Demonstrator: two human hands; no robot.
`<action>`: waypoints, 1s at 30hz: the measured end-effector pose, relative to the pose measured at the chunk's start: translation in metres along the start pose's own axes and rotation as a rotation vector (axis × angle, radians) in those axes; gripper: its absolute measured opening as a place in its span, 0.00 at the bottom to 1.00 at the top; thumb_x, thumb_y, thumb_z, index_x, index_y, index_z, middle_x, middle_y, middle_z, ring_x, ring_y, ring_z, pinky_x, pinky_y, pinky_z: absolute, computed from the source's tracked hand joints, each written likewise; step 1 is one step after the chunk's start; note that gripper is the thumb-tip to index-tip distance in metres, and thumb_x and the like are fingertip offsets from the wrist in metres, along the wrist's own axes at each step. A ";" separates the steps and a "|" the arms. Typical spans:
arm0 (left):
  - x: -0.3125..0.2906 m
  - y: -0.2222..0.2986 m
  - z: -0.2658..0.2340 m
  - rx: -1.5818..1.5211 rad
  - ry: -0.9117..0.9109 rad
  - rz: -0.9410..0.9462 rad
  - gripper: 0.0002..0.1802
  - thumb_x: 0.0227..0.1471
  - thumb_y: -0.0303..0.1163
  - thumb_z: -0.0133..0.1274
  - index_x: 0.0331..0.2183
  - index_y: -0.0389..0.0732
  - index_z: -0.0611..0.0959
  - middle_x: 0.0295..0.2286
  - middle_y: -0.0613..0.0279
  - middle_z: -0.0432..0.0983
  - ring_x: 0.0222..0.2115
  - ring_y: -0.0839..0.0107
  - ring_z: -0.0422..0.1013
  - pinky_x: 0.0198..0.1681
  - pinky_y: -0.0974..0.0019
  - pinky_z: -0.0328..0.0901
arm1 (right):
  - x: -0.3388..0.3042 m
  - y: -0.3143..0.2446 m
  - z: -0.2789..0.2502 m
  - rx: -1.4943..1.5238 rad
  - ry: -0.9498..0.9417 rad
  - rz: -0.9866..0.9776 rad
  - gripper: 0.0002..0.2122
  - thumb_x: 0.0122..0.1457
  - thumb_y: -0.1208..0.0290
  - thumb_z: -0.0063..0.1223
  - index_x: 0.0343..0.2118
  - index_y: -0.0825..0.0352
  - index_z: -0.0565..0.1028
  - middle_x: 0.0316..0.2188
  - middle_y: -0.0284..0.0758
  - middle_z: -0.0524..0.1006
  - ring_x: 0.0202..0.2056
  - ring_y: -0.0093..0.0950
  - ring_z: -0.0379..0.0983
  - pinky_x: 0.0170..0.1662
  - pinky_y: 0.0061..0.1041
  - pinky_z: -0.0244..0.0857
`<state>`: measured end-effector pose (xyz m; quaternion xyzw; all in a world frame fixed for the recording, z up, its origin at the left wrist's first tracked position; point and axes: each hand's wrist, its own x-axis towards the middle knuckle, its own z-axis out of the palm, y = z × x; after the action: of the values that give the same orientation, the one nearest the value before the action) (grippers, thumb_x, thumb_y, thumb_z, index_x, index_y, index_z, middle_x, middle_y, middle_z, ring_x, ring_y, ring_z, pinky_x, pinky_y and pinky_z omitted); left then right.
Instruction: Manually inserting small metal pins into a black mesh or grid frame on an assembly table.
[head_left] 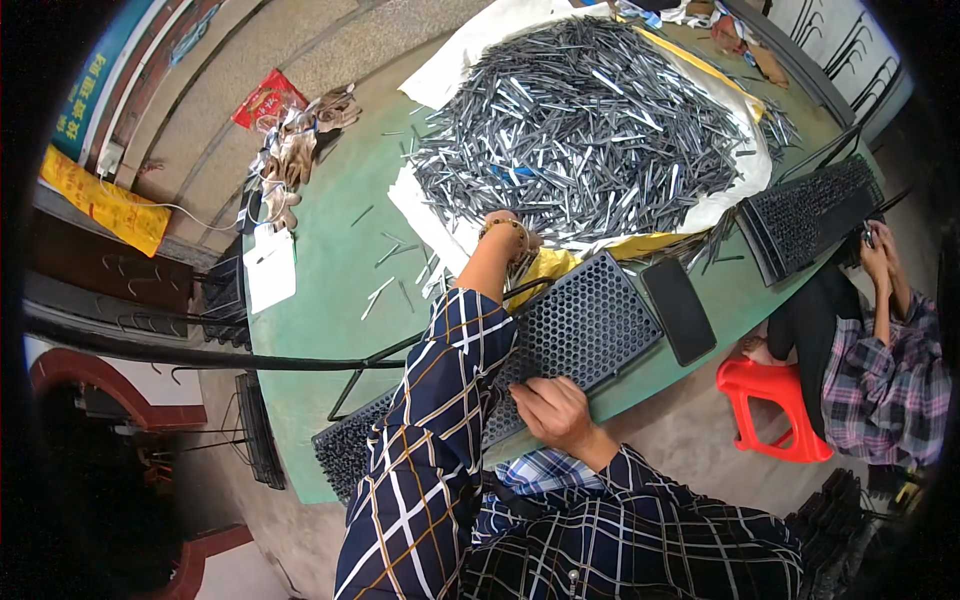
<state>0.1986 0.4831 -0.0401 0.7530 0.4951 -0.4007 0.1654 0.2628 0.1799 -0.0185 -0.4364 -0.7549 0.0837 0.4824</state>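
Observation:
A large mound of thin dark grey metal strips lies on a white sack with yellow edging. My left hand, with a beaded bracelet at the wrist, reaches to the mound's near edge; its fingers are hidden. Below it, a black tray with rows of round holes rests at the table's near edge. Its left stretch looks filled with upright pieces, partly behind my left sleeve. My right hand is closed, fingers curled at the tray's near side. Whatever those fingers hold is too small to make out.
A black smartphone lies right of the tray on the green table. Another filled black tray stands farther right, near a seated co-worker and a red stool. Gloves lie at the table's left.

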 end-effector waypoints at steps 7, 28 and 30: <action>-0.013 0.019 -0.016 -0.026 0.014 0.008 0.28 0.50 0.52 0.41 0.46 0.43 0.74 0.44 0.59 0.72 0.43 0.65 0.70 0.45 0.64 0.64 | -0.004 0.008 -0.006 -0.034 0.015 0.017 0.10 0.44 0.78 0.55 0.33 0.70 0.77 0.25 0.35 0.72 0.24 0.29 0.69 0.27 0.24 0.61; -0.080 -0.038 -0.015 -2.548 0.373 0.314 0.09 0.44 0.26 0.47 0.27 0.27 0.74 0.22 0.50 0.74 0.21 0.59 0.72 0.27 0.60 0.71 | 0.104 0.043 -0.029 0.420 0.343 0.514 0.18 0.58 0.72 0.50 0.50 0.74 0.65 0.40 0.37 0.73 0.37 0.23 0.69 0.42 0.21 0.63; -0.086 -0.010 -0.022 -2.499 0.260 0.476 0.12 0.47 0.25 0.45 0.34 0.25 0.72 0.25 0.47 0.75 0.24 0.57 0.73 0.29 0.58 0.72 | 0.142 0.074 -0.022 0.513 0.380 0.677 0.27 0.61 0.65 0.46 0.58 0.73 0.53 0.46 0.43 0.68 0.46 0.28 0.66 0.50 0.24 0.59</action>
<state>0.1831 0.4498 0.0410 0.1893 0.3995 0.4506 0.7756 0.3013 0.3231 0.0458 -0.5324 -0.4230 0.3390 0.6502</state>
